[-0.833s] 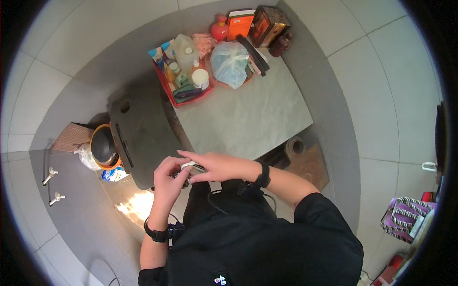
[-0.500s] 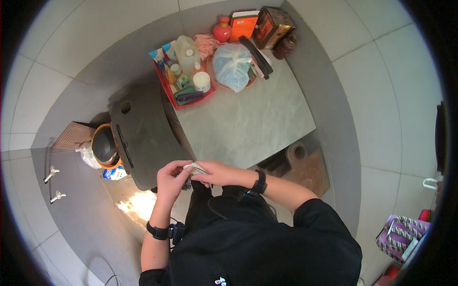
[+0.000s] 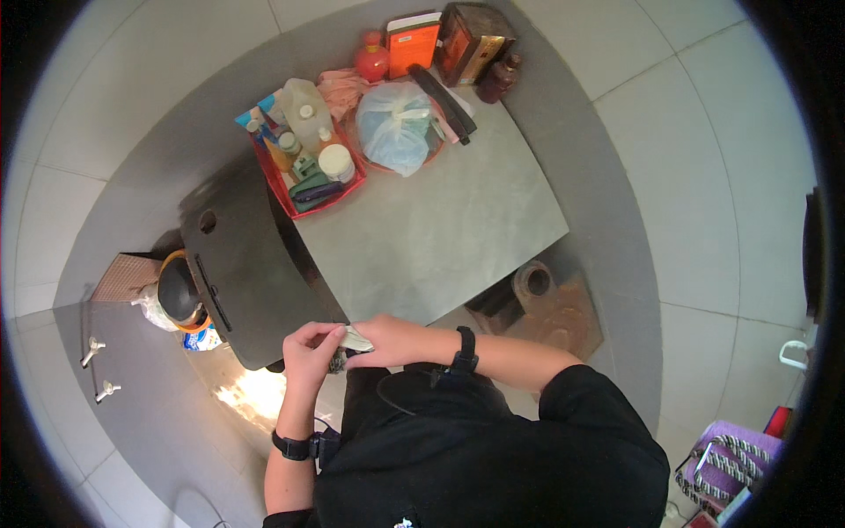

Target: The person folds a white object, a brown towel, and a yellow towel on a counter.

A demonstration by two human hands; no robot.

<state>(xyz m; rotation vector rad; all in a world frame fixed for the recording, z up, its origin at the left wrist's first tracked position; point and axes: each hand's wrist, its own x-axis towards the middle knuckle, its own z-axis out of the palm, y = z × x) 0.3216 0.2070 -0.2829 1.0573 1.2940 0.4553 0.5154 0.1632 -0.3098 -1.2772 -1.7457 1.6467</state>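
In front of my waist, just off the table's near edge, both hands meet around a small pale, flat folded piece (image 3: 356,341) with greyish-green shading. Whether it is cloth or paper I cannot tell. My left hand (image 3: 310,350) pinches its left end between thumb and fingers. On the other side, my right hand (image 3: 387,341) is closed over the right end, with the thumb along the lower edge. Something dark and textured shows just beneath the hands, too small to make out. Each wrist wears a black band.
Beyond my hands stands a grey-topped table (image 3: 431,238). It bears a red tray (image 3: 283,195) of bottles and jars, a tied plastic bag (image 3: 396,123), a black case (image 3: 443,104) and boxes. A dark folding board (image 3: 251,264) is at left; a clay-coloured pot (image 3: 533,279) sits right, below the tabletop.
The view has shifted, so the table's things appear further left. Both hands are slightly lower in view, and more of the pale piece shows between them, still held.
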